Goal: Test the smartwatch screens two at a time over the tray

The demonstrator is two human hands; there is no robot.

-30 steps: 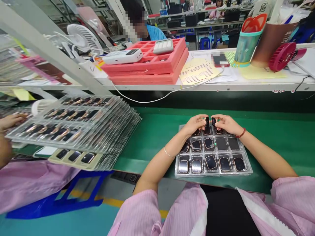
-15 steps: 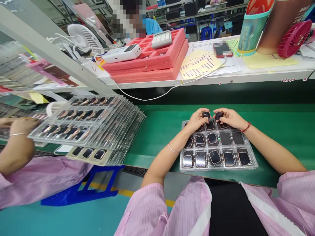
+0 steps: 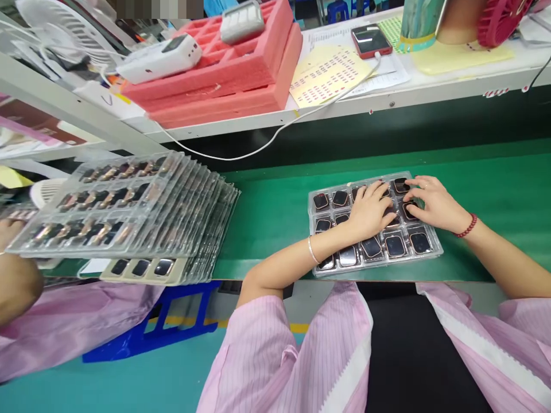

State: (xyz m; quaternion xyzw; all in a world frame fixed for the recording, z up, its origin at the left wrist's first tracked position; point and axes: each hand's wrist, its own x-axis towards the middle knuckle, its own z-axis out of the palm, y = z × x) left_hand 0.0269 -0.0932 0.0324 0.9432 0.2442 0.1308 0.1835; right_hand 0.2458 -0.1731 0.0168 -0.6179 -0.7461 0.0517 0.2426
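A clear plastic tray (image 3: 379,268) with three rows of dark square watch-like pieces lies on the green bench top. My left hand (image 3: 371,211), fingers spread, rests over the middle of the tray and hides some compartments; nothing shows between its fingers. At the tray's right end, my right hand (image 3: 433,202) has thumb and fingers apart, with fingertips touching a dark watch piece (image 3: 411,210) in the right column. Another piece (image 3: 401,184) sits just above it, near the index finger.
At left leans a tall stack of filled clear trays (image 3: 172,212), beside a co-worker's arm (image 3: 19,281). Above the bench, a white shelf (image 3: 336,109) bears red foam trays (image 3: 215,86), a phone (image 3: 371,40), papers and a white cable.
The hands no longer pinch watch pieces above the back row. My left hand has spread over the tray's middle, and my right hand has moved to the right end. The view has shifted.
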